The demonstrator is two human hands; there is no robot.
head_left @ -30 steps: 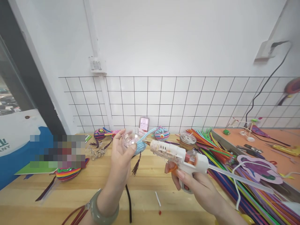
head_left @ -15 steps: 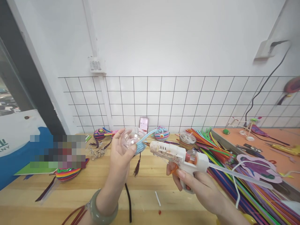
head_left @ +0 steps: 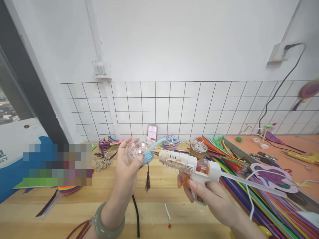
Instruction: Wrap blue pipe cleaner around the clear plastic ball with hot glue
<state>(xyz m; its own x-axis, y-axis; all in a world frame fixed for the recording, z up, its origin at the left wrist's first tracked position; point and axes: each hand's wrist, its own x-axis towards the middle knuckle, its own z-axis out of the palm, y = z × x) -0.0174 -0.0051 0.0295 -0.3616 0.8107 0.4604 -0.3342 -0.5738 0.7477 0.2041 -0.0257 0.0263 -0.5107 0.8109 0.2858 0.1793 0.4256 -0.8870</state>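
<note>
Head view is showing the left hand raised above the bench, its fingers curling around a clear plastic ball that is sitting between the thumb on the near side and the fingertips on the far side, so the fingers are clamped on it. A light blue pipe cleaner is lying along the right side of the ball, one end sticking up and to the right past the fingers, and a dark tassel is hanging down below the ball. The right hand is gripping the handle of a white glue gun, fingers wrapped shut on the grip with one finger lying on the orange trigger. The gun's nozzle is pointing left and is touching, or sitting just beside, the blue pipe cleaner at the ball's right edge; which of the two cannot be told. A clear glue stick is protruding from the back of the gun toward the right. A pile of coloured pipe cleaners is spreading across the bench on the right, and a small round tin is standing far of the gun.
</note>
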